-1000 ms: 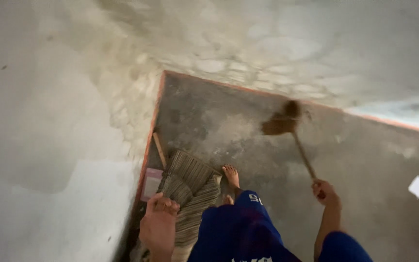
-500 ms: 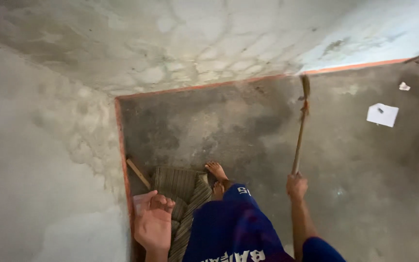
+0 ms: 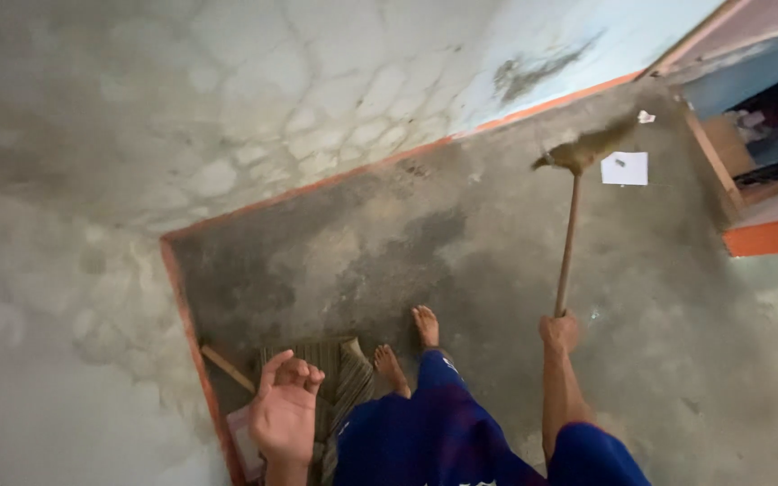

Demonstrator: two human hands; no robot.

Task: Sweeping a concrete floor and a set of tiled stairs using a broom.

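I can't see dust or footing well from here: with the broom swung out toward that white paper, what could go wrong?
1. The right hand grips only the end of the broom, so the blurred head may skip over the white paper or flick it toward the doorway.
2. The bare feet stand beside the rumpled striped mat and a wooden stick; a step back could trip.
3. The left hand hangs empty, bracing nothing.

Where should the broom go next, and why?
Probably a short sweep toward the white paper, drawing it back. The right hand holds the broom, whose bristles lie just left of that paper on the concrete floor. The left hand hangs open.
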